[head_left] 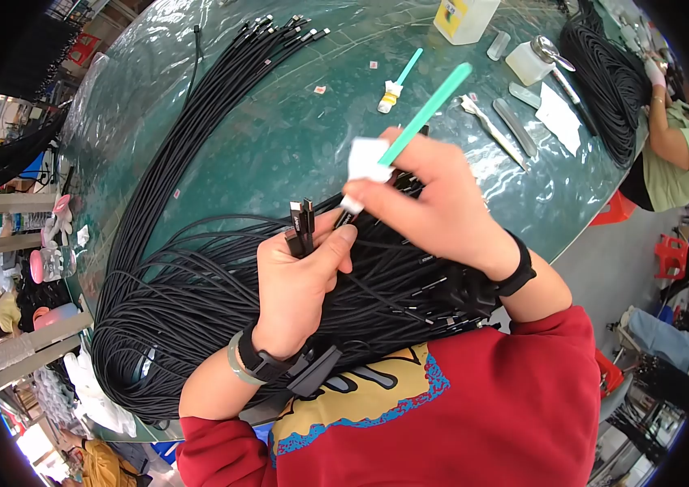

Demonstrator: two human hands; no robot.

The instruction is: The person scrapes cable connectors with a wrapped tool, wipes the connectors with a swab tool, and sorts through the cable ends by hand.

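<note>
My left hand (289, 284) is closed on several black cable connectors (302, 221), their plug ends standing up out of the fist. One more connector (347, 217) is pinched between its thumb and finger. My right hand (442, 199) grips a green stick (427, 114) with white cloth (367, 159) wrapped about its lower end. The wrapped tip is right at the pinched connector. Below both hands lies a big bundle of black cables (190, 312), looping left and running up to a fan of plug ends (267, 36).
On the green table (263, 138) lie a second wrapped stick (390, 96), tweezers (494, 134) and a white cloth piece (559, 118). A white bottle (464, 18) and a pump-top jar (529, 62) stand farther back. More coiled cable (604, 89) lies near another person (681, 150) at right.
</note>
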